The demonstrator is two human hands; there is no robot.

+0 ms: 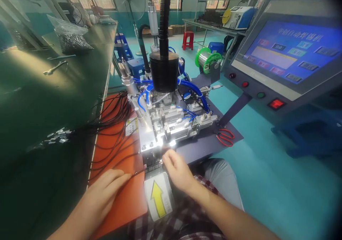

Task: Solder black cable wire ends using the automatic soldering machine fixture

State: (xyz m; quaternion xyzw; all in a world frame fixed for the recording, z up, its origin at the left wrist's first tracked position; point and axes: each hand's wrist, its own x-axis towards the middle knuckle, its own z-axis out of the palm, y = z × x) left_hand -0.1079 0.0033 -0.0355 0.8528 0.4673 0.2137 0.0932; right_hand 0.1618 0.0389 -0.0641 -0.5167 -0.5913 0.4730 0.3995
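My left hand [107,192] lies on the orange mat [114,151], fingers together, pinching a thin black cable [140,171] that runs right toward the machine. My right hand [177,170] is curled at the front edge of the soldering machine's fixture [160,126], fingertips pinched at the cable's end by the small black holder [155,161]. A white plate with a yellow arrow [159,199] sits just below both hands. The black cylinder head [164,70] hangs over the fixture, with blue air hoses [192,88] around it.
A bundle of black cables [112,122] spills over the mat from the green bench [40,101], where small metal parts [57,134] lie. Red scissors [226,137] rest right of the machine. A touch-screen console [288,51] stands right; a solder spool [207,59] behind.
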